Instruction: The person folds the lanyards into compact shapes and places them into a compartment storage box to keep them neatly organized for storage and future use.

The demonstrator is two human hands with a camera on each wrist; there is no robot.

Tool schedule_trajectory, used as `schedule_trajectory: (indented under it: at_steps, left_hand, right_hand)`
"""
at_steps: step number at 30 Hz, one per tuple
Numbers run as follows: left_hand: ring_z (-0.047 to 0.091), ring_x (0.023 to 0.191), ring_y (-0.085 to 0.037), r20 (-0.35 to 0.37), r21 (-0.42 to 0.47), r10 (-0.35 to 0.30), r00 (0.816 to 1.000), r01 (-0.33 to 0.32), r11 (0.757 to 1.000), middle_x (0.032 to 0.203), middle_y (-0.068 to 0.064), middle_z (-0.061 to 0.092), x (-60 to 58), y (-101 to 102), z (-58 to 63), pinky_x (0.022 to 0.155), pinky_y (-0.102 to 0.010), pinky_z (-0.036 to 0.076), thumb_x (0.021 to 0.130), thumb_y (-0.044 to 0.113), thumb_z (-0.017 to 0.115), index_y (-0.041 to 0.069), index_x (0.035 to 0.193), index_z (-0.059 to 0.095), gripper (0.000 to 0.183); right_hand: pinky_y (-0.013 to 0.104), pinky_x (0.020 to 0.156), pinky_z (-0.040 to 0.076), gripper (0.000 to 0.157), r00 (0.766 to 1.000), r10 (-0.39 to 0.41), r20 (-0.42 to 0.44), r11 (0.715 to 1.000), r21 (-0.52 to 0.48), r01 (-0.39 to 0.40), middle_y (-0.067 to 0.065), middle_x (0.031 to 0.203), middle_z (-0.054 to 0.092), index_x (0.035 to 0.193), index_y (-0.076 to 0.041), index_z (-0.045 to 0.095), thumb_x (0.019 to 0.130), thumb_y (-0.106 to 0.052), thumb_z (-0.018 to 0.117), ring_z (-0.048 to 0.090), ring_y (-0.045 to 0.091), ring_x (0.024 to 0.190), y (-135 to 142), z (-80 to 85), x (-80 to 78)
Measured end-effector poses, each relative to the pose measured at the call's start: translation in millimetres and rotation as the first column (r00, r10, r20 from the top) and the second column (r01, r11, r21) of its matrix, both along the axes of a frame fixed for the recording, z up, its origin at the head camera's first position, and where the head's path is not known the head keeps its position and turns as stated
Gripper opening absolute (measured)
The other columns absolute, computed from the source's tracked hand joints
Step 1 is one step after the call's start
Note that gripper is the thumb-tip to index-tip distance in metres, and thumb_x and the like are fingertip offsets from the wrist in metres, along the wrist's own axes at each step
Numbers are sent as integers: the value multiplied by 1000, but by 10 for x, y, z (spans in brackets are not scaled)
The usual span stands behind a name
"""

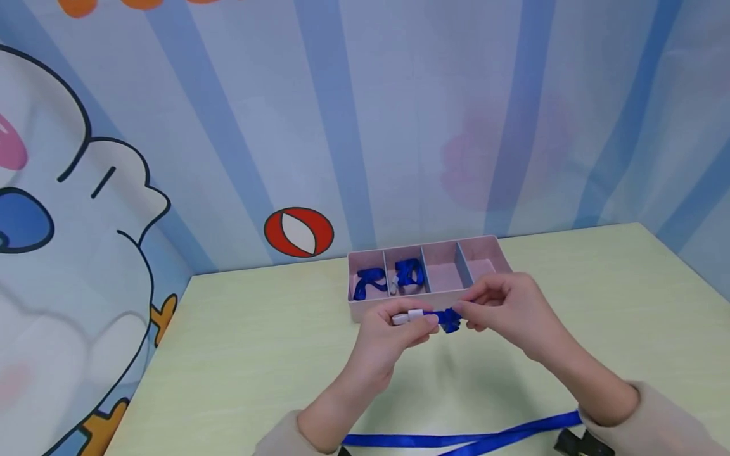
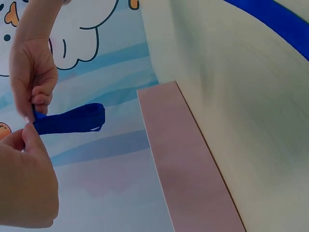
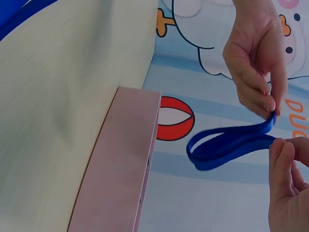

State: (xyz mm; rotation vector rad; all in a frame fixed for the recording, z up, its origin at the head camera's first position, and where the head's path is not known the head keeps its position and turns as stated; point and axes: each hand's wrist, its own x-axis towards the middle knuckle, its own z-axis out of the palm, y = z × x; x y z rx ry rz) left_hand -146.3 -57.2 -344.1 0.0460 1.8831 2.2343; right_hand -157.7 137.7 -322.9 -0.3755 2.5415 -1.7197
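Between the two hands hangs a folded blue lanyard (image 1: 449, 320), its loops pointing down toward the table in both wrist views. My left hand (image 1: 384, 339) pinches one end, with a white clip (image 1: 401, 318) lying along its fingers. On the other side my right hand (image 1: 513, 311) pinches the blue band between thumb and forefinger. The left wrist view has the left hand (image 2: 26, 181) low and the right hand (image 2: 36, 79) above. Behind the hands stands a pink divided box (image 1: 365, 311); bundled blue lanyards (image 1: 371, 283) sit in its two left compartments.
More blue strap (image 1: 422, 440) lies across the front of the pale table (image 1: 256, 354). A black object (image 1: 583, 443) shows beside the right sleeve. The printed backdrop (image 1: 410, 145) rises directly behind the box.
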Motion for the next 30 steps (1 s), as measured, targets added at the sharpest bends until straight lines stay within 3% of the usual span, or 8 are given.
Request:
schedule_trajectory:
  at_steps: [13,18,22,30]
  left_hand:
    - [67,81,-18,-5,44,10,1000,-10,999,94,-9,68,9,80,-47,81,-35,53,83,8,70,-4,104,67,24]
    - [67,81,-18,5,48,29,1000,-29,998,93,-9,67,7,83,-55,79,-34,54,83,6,69,-4,104,67,23]
    - [68,84,-20,10,53,27,1000,-27,998,95,-11,68,15,69,-42,81,-35,53,84,5,68,-3,106,67,24]
    - [67,91,-22,6,67,-18,1000,18,998,102,-12,68,57,65,-6,83,-35,52,85,9,67,1,110,67,27]
  right_hand:
    - [32,64,56,25,994,84,66,992,-100,-77,12,77,68,94,7,67,86,-17,68,65,21,65,-79,-47,-27]
    - [31,69,56,31,980,159,123,977,-162,-138,12,82,68,104,12,64,91,-15,60,67,19,71,-33,-65,-66]
    - [31,73,56,32,964,224,141,961,-198,-194,12,86,68,109,13,61,90,-12,62,67,18,75,7,-72,-83]
    - [31,68,55,29,981,160,114,976,-167,-140,9,82,68,103,7,66,85,-14,69,62,20,68,-18,-81,-49]
